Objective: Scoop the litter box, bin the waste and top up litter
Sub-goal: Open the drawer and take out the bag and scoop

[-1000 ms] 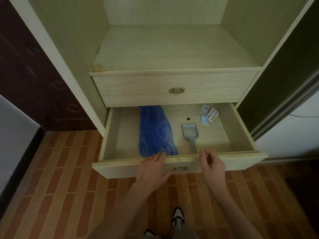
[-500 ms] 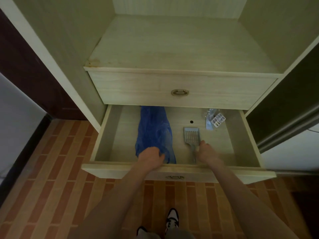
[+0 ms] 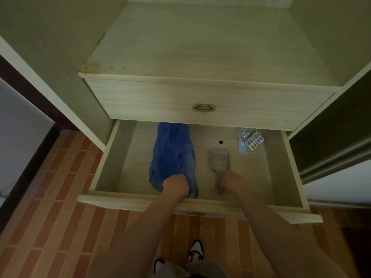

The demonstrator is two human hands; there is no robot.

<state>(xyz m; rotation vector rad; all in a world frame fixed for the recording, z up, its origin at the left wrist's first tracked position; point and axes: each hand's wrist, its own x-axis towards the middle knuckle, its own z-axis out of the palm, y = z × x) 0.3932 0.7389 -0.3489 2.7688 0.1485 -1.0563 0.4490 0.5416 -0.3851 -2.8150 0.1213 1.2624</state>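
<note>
Both hands are down in the open drawer (image 3: 140, 201), left hand (image 3: 176, 185) bunched around the blue bag (image 3: 172, 153) at 9 o'clock of the scoop (image 3: 219, 160), right hand (image 3: 228, 181) gripping the scoop's handle, probably grabbing both for scooping.

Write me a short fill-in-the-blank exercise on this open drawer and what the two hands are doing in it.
1. The left hand grips the crumpled ____ plastic bag.
2. The right hand holds the grey slotted litter scoop by its ____.
3. Both lie in the pale wooden ____ drawer, which is pulled open.

Missing words: blue; handle; lower
</note>
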